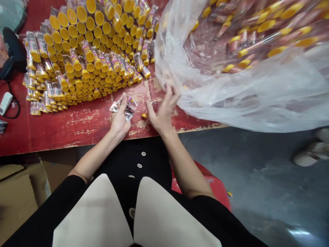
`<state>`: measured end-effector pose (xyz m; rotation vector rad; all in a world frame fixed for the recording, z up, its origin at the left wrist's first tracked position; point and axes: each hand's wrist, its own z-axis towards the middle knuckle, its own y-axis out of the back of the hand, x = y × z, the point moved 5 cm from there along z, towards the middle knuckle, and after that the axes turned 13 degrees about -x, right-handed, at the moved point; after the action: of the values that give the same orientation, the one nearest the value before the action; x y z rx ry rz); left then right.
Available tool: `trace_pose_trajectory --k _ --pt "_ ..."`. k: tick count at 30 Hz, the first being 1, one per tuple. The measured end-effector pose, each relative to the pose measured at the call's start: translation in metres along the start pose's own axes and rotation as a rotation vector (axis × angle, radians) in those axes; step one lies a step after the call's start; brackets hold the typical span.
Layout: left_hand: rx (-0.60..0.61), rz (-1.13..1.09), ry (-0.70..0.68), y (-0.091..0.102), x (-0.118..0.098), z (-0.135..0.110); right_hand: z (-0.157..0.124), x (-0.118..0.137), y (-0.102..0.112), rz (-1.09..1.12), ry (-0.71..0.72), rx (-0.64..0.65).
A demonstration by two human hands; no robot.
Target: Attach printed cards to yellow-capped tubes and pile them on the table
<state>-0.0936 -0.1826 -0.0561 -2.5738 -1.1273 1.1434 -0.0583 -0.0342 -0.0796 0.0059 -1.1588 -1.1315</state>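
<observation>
My left hand (120,116) is closed around a bunch of small printed plastic wrappers (131,104), which stick out past the thumb on both sides. Just to the right, my right hand (164,111) hovers by the edge of the white plastic bag, thumb and fingers apart and slightly blurred. Nothing shows in its grasp. Between the hands a small yellow-capped piece (144,115) lies on the red table, partly hidden by the right thumb. Beyond the left hand rises a stack of clear tubes with yellow caps (89,65).
A big translucent bag (221,99) of yellow-capped tubes (252,51) covers the table's right side and hangs over its edge. The worn red table (84,127) holds a black device (15,51) and a white plug (5,103) at left. Cardboard boxes (20,195) stand below; shoes (308,154) show at right.
</observation>
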Motion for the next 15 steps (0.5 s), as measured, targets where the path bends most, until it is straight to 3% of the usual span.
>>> trace_pose_trajectory --k 2,5,9,11,15 --pt "-0.005 0.023 0.023 0.002 0.0 0.002 -0.014 -0.003 0.003 -0.077 -0.024 0.026" --pt "-0.006 0.032 0.05 0.004 0.002 0.005 -0.029 0.003 -0.001 -0.149 -0.02 0.166" --pt "-0.01 0.006 0.076 0.004 0.001 0.008 -0.032 0.013 0.003 -0.235 0.057 0.255" --pt "-0.027 0.011 0.079 0.004 -0.002 0.007 -0.031 0.019 0.013 -0.119 0.06 0.234" --pt "-0.029 0.04 0.092 0.004 -0.002 0.003 -0.031 0.035 0.042 0.183 0.026 0.056"
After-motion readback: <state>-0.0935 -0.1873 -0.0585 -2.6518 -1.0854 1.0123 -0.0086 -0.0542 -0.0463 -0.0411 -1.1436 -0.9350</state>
